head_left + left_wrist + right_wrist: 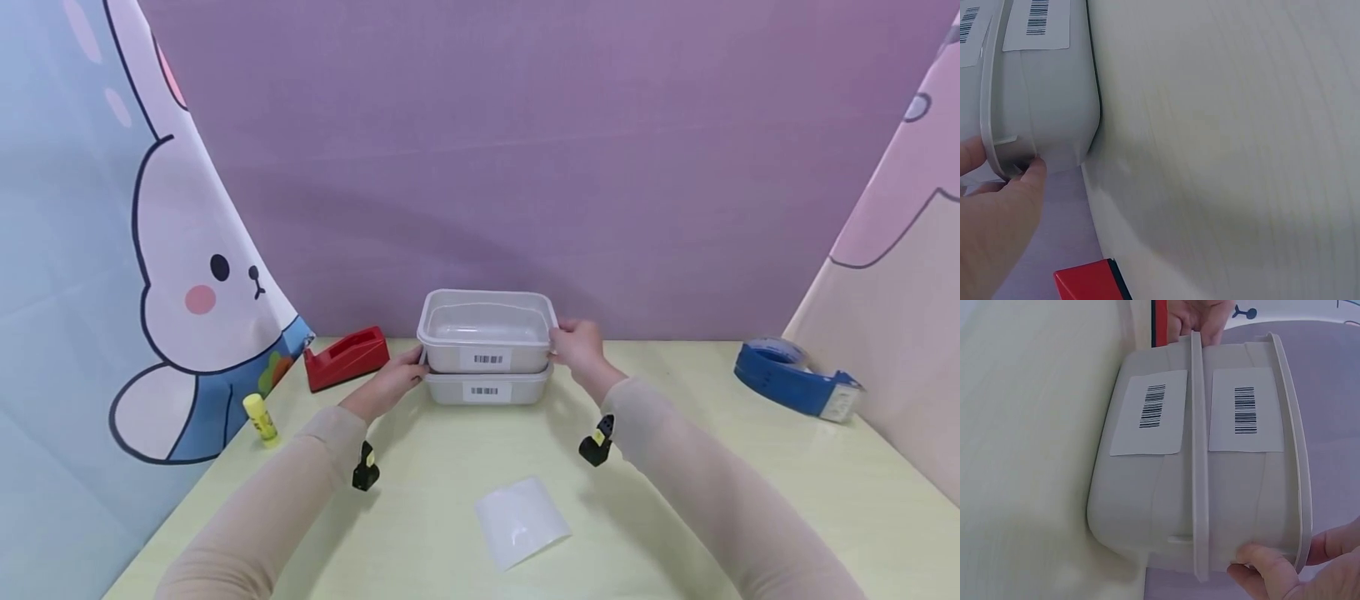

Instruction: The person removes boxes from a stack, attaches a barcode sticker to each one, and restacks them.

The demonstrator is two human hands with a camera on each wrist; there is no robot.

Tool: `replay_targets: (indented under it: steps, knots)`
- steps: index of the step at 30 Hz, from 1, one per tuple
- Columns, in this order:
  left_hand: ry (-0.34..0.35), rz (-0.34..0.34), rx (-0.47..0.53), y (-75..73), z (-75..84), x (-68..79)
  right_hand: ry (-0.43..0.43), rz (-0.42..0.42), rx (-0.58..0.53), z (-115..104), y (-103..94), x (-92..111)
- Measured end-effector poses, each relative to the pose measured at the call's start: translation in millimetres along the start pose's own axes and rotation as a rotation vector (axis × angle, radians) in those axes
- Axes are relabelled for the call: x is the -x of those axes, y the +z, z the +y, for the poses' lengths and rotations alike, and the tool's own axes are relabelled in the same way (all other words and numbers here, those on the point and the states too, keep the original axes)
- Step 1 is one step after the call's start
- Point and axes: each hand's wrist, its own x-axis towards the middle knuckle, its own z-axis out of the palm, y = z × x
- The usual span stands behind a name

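Two white plastic containers stand stacked at the back of the table, each with a barcode label on its front. My right hand (577, 343) grips the right end of the upper container (442, 357), its thumb below the rim in the right wrist view. At the left end, my left hand (393, 382) holds the lower container (442, 390) by its rim, where the two containers meet. In the left wrist view its fingers (1034, 172) lie on both sides of that rim. The upper container is open-topped; its inside shows no contents.
Left of the stack sits a red tape dispenser (348, 360), with a yellow glue stick (261, 421) nearer the front. A blue tape dispenser (787, 379) lies at the right. A glossy white sheet (521, 521) rests on the table in front. A purple cloth wall (555, 167) rises behind.
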Motion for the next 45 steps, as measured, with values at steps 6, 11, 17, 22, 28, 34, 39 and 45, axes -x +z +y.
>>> replay_targets:
  steps: [6,11,17,22,28,34,39,45]
  knots:
    - [-0.030,-0.013,0.051,0.4,0.6,-0.3,0.014,-0.009,0.042,6.6,0.2,-0.7]
    - [-0.017,-0.026,0.091,1.0,0.4,0.0,0.007,-0.006,0.095,10.8,1.6,1.8]
    - [0.019,-0.031,0.152,2.4,-2.8,0.9,-0.042,0.005,0.188,15.0,3.4,6.2]
    - [0.039,-0.007,0.234,4.5,-5.2,0.4,-0.066,0.014,0.269,16.9,4.3,7.2]
    - [0.053,0.000,0.267,5.0,-6.5,-0.9,-0.071,0.026,0.333,19.9,4.5,7.5]
    - [0.048,-0.014,0.240,4.5,-5.9,-0.7,-0.074,0.033,0.342,23.3,5.1,7.0]
    - [0.060,-0.029,0.243,3.7,-6.9,-0.7,-0.060,0.033,0.321,24.3,5.9,8.1]
    - [0.067,-0.033,0.280,2.6,-7.2,-0.5,-0.052,0.021,0.310,25.5,7.1,8.3]
